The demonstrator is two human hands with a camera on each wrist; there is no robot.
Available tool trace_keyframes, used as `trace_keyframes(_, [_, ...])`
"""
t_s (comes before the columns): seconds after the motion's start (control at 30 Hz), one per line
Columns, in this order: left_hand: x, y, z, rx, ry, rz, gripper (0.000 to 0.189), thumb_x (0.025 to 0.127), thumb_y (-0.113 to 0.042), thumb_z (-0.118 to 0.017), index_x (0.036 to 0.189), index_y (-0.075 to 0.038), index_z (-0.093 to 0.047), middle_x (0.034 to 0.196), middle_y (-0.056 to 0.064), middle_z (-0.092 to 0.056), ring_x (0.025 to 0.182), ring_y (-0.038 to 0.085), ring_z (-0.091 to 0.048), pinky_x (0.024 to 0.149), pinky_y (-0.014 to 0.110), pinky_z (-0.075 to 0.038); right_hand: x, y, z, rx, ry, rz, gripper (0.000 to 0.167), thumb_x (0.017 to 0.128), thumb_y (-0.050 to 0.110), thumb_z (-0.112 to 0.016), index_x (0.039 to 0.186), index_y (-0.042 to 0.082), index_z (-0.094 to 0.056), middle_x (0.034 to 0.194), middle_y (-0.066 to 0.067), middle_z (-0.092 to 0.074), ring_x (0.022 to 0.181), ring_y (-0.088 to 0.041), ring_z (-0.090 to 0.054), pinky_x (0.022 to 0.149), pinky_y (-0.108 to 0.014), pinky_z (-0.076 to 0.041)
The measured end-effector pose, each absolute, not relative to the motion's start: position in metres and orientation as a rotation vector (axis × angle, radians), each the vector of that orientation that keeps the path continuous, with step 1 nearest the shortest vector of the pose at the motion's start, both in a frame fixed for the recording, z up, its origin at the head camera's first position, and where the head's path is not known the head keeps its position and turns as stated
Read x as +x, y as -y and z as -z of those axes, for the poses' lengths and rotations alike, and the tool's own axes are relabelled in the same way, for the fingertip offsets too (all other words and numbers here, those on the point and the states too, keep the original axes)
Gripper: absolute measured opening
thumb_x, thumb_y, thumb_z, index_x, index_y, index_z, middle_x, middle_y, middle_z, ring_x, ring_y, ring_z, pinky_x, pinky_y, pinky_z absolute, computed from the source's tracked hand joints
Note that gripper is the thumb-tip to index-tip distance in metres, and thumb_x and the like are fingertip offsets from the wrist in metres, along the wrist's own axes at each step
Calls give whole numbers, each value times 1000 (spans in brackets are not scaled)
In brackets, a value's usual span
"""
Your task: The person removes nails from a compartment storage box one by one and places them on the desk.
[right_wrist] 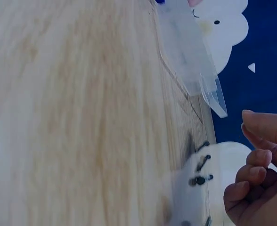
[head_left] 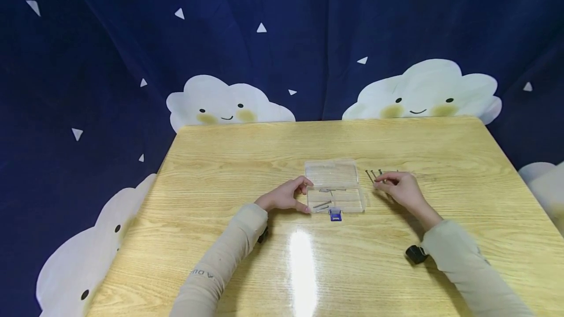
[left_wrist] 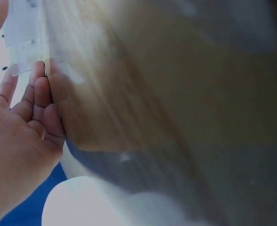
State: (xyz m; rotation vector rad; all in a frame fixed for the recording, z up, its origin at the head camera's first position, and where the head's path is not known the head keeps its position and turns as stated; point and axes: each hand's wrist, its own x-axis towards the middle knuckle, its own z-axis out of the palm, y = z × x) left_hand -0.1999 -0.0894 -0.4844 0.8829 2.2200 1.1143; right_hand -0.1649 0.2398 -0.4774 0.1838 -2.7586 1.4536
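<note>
The left grip [head_left: 286, 194], clamped on the clear box [head_left: 350, 202] midway between the tabletop [head_left: 220, 160]'s side edges, should brace it. Farther and right, the right grip [head_left: 402, 189], nearly together at the screws [head_left: 369, 176], best lifts singly; I cannot tell whether it holds one.

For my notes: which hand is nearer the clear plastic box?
Left: the left hand touches the clear plastic box at its left edge; the right hand is apart, off its right side.
</note>
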Motion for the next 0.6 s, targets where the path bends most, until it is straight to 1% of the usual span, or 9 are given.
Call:
trace_keyframes(0.03, [-200, 89, 484, 881, -2218, -1116, 61, 72, -11, -78, 121, -3, -43, 92, 7, -45, 79, 15, -39, 72, 22, -32, -164, -237, 477, 197, 2755, -1457, 20, 80, 13, -69, 93, -3, -68, 52, 2, -39, 45, -8, -31, 46, -25, -30])
trace_keyframes(0.07, [-200, 89, 485, 882, -2218, -1115, 60, 72, -11, -78, 120, -2, -43, 92, 7, -45, 79, 15, -39, 71, 22, -32, -164, -235, 478, 212, 2750, -1457, 20, 81, 13, -69, 93, -3, -68, 52, 2, -39, 45, -8, -31, 50, -25, -31])
trace_keyframes(0.2, [-200, 89, 485, 880, -2221, -1105, 60, 72, -12, -78, 120, -3, -43, 92, 8, -45, 77, 16, -38, 70, 22, -31, -163, -224, 480, 273, 2710, -1497, 19, 79, 11, -70, 92, -3, -69, 54, 0, -41, 47, -8, -32, 52, -25, -31])
trace_keyframes(0.27, [-199, 89, 485, 877, -2218, -1105, 61, 72, -12, -78, 120, -2, -43, 92, 8, -45, 77, 16, -38, 70, 22, -31, -163, -218, 482, 295, 2685, -1509, 17, 78, 11, -72, 90, -2, -69, 53, 0, -41, 47, -7, -32, 52, -24, -31])
trace_keyframes(0.3, [-199, 89, 484, 873, -2216, -1106, 61, 72, -12, -78, 120, -2, -42, 92, 9, -45, 77, 16, -38, 70, 22, -31, -163, -216, 483, 307, 2673, -1514, 17, 77, 10, -72, 89, -2, -70, 54, 0, -41, 47, -7, -32, 48, -24, -31])
trace_keyframes(0.4, [-198, 89, 483, 877, -2213, -1110, 60, 72, -11, -77, 120, -1, -42, 93, 11, -45, 78, 17, -38, 71, 22, -32, -163, -207, 486, 367, 2642, -1500, 15, 76, 9, -74, 86, -1, -70, 55, 0, -41, 49, -7, -33, 49, -23, -32])
trace_keyframes(0.6, [-197, 88, 482, 889, -2228, -1081, 60, 74, -11, -76, 121, -1, -42, 94, 13, -45, 77, 17, -37, 70, 22, -31, -163, -192, 488, 469, 2623, -1452, 13, 74, 9, -75, 85, 2, -71, 60, 2, -44, 56, -11, -37, 56, -25, -33])
